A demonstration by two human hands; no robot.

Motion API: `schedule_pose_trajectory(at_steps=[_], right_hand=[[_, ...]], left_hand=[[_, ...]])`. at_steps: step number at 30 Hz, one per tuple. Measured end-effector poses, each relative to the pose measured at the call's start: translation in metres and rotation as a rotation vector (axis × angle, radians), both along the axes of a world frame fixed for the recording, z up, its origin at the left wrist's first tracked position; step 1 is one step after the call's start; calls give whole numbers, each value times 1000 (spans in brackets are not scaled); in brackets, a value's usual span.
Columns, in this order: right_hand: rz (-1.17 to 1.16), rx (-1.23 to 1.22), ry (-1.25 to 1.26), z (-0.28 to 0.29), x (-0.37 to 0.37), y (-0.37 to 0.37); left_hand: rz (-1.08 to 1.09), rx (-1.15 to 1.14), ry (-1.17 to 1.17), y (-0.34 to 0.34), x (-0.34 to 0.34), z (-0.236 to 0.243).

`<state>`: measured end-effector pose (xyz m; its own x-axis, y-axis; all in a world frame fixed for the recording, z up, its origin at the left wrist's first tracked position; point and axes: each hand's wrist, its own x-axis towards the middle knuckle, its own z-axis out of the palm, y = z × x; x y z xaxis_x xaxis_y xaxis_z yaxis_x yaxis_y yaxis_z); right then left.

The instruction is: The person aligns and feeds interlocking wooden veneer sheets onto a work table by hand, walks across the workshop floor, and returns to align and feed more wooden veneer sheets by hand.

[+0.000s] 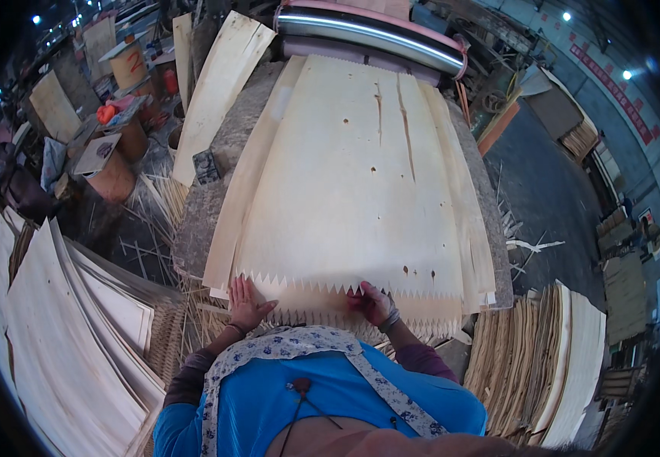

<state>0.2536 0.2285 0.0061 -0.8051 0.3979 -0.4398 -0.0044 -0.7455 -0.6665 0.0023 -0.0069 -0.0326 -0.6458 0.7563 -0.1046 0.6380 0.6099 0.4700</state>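
On pale veneer (pixel 322 206), left hand (pixel 246 307) palm-down

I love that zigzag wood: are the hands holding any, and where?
The right hand is curled at the near toothed edge of the top sheet; whether it grips can't be told. The left hand lies flat by the near left corner, gripping nothing.

Wood veneer workshop: toothed sheets (pixel 315 190), stacked veneers (pixel 516 358), long roller (pixel 368 36), scattered strips (pixel 166 196)
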Motion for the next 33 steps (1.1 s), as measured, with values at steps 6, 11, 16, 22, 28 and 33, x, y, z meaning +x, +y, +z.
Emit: schedule_pose_trajectory(at_steps=[6,11,16,22,28,33], right_hand=[[-52,11,3,9,-3,-4],[-64,0,36,4,-3,-3],[-53,29,11,3,-1,-3],[-59,54,2,1,-1,-2],[-67,27,6,-1,-1,-2],[-84,-14,35,2,-2,-4]], left_hand=[[65,50,-15,-1,-3,-9],[63,55,-31,-1,-5,-10],[59,75,-22,-3,-6,-14],[60,104,-5,-4,-6,-18],[61,113,5,-5,-5,-17],[65,116,13,-5,-4,-13]])
